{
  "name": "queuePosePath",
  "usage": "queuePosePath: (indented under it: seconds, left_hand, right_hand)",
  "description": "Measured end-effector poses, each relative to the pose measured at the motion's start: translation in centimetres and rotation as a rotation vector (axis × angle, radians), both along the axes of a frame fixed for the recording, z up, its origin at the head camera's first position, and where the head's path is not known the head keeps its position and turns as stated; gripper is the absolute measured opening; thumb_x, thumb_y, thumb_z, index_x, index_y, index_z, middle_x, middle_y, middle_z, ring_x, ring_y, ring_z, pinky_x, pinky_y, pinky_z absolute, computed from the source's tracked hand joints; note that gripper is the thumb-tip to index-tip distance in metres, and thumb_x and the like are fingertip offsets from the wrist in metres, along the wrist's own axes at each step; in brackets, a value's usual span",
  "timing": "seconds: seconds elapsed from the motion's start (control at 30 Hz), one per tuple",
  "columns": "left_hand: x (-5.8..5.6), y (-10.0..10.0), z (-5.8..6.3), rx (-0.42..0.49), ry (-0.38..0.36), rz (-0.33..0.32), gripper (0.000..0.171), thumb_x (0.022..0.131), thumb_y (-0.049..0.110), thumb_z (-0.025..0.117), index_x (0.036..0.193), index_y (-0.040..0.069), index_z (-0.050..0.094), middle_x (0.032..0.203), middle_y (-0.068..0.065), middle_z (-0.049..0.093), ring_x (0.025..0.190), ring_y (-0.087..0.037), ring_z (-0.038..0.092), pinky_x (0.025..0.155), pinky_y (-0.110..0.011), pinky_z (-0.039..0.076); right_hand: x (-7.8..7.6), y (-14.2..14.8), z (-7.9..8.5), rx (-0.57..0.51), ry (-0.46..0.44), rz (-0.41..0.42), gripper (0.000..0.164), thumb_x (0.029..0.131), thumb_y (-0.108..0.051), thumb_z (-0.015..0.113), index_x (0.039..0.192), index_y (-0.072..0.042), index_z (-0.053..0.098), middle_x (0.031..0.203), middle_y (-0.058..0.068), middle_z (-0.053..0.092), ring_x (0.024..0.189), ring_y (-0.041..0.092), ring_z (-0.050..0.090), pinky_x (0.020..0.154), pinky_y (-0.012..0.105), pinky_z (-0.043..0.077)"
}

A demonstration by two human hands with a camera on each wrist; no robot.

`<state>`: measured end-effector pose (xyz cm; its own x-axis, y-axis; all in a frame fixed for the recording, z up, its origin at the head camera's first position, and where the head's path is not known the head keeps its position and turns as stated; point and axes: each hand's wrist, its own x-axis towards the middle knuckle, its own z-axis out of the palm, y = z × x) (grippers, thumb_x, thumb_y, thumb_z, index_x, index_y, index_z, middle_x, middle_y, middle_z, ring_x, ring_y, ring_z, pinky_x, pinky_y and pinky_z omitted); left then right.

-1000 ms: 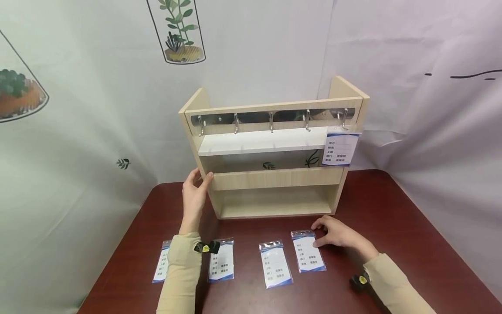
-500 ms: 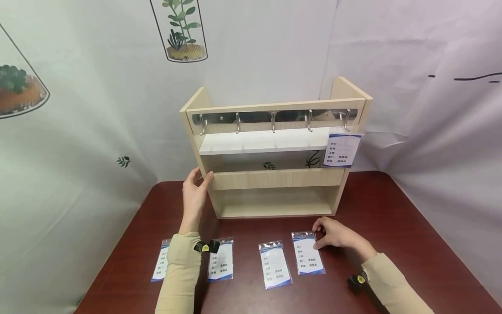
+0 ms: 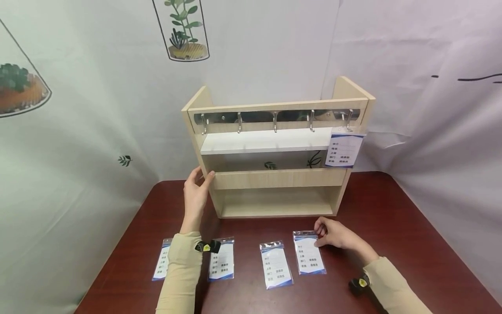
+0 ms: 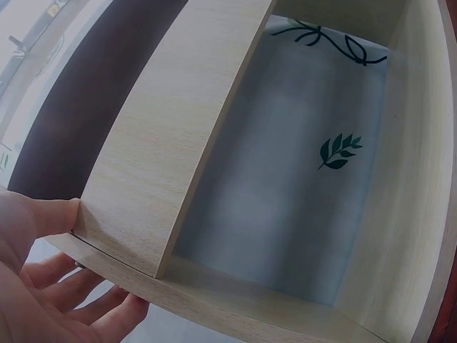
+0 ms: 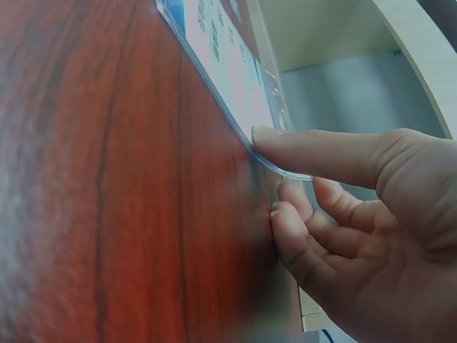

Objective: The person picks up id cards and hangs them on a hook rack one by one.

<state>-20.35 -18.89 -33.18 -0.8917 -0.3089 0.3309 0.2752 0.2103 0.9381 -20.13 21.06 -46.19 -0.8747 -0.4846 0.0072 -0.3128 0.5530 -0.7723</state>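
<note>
My L hand [image 3: 195, 194] grips the shelf unit [image 3: 278, 179] by its L side panel [image 3: 198, 150]: thumb on the front edge, fingers round the outer face. My R hand [image 3: 336, 233] pinches the upper R corner of the R-most table badge [image 3: 310, 255], thumb on its face, fingers curled at its edge; exact fingertip contact underneath is hard to confirm, R wrist view being partly blurred.

Said badge lies on the red-brown table [image 3: 251, 301], in front of the unit. To its L, well apart: middle badge [image 3: 276, 265], fully visible; second badge [image 3: 222, 260], partly behind my wrist device [image 3: 208, 247]; L-most badge [image 3: 161, 264], partly behind my L sleeve [image 3: 180, 270]. Hanging badge [image 3: 344, 150] obs. on the R-end hook [image 3: 350, 118], no. 5 of 5.
</note>
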Motion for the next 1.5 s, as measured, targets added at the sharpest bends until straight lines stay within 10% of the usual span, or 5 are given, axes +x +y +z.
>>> queuePosePath:
  seconds: [0.5, 1.23, 1.5]
  left_hand:
    - [-0.2, 0.1, 0.0, -0.013, -0.027, 0.0, 0.052, 0.098, 0.013, 0.066, 0.143, -0.006, 0.05, 0.142, -0.029, 0.053, 0.13, -0.042, 0.052, 0.104, -0.055, 0.043]
    - [-0.4, -0.2, -0.2, 0.004, -0.019, 0.002, 0.051, 0.097, 0.012, 0.067, 0.143, -0.005, 0.051, 0.141, -0.027, 0.054, 0.13, -0.04, 0.052, 0.104, -0.052, 0.044]
    - [-2.4, -1.4, -2.9, 0.018, 0.034, 0.005, 0.053, 0.096, 0.023, 0.071, 0.142, 0.002, 0.055, 0.14, -0.022, 0.057, 0.126, -0.035, 0.056, 0.101, -0.05, 0.046]
  right_hand:
    - [0.0, 0.2, -0.3, -0.206, -0.093, 0.007, 0.041, 0.075, 0.011, 0.078, 0.107, 0.012, 0.053, 0.086, 0.008, 0.055, 0.073, 0.011, 0.051, 0.063, 0.02, 0.045]
    - [-0.3, -0.4, 1.2, -0.389, 0.095, -0.124, 0.027, 0.09, 0.003, 0.07, 0.114, 0.01, 0.059, 0.1, 0.016, 0.068, 0.089, 0.008, 0.064, 0.077, 0.024, 0.054]
    - [0.3, -1.3, 3.0, -0.488, 0.204, -0.166, 0.025, 0.091, 0.001, 0.071, 0.114, 0.007, 0.061, 0.098, 0.016, 0.071, 0.085, 0.009, 0.066, 0.075, 0.022, 0.054]
